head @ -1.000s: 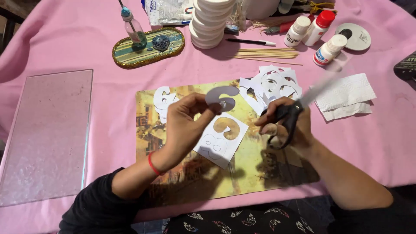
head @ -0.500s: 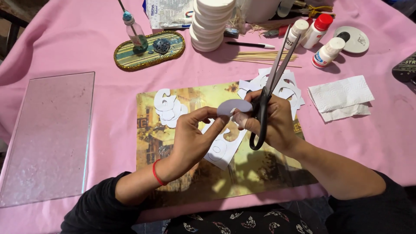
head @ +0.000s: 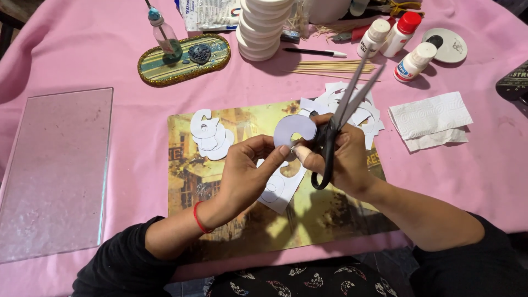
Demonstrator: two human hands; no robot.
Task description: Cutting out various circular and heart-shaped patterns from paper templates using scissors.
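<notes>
While I'm watching this feed from my end, both hands are up over the yellowish picture mat (head: pixel 231 231) in the middle of the pink tablecloth (head: pixel 82 49). My left hand (head: pixel 245 176) has its fingertips pinched together on the lower edge of a white paper cutout (head: pixel 294 130), a curvy number-like shape held just above the mat. The right hand (head: pixel 344 159) is closed around the black handles of the scissors (head: pixel 341 118), blades pointing up and away with a slight gap between them, and its thumb and forefinger meet the cutout's lower edge right next to the left fingertips.

Under the hands lies a white sheet with shapes cut out of it (head: pixel 280 187). A little pile of cutouts (head: pixel 209 135) sits on the mat's left part, another heap of paper scraps (head: pixel 366 113) at its top right corner. Off to the left there's a glass pane (head: pixel 52 165). A folded paper towel (head: pixel 432 118) lies on the right, three small glue bottles (head: pixel 404 47) behind it, wooden skewers (head: pixel 330 67) and a stack of white lids (head: pixel 264 27) at the back.
</notes>
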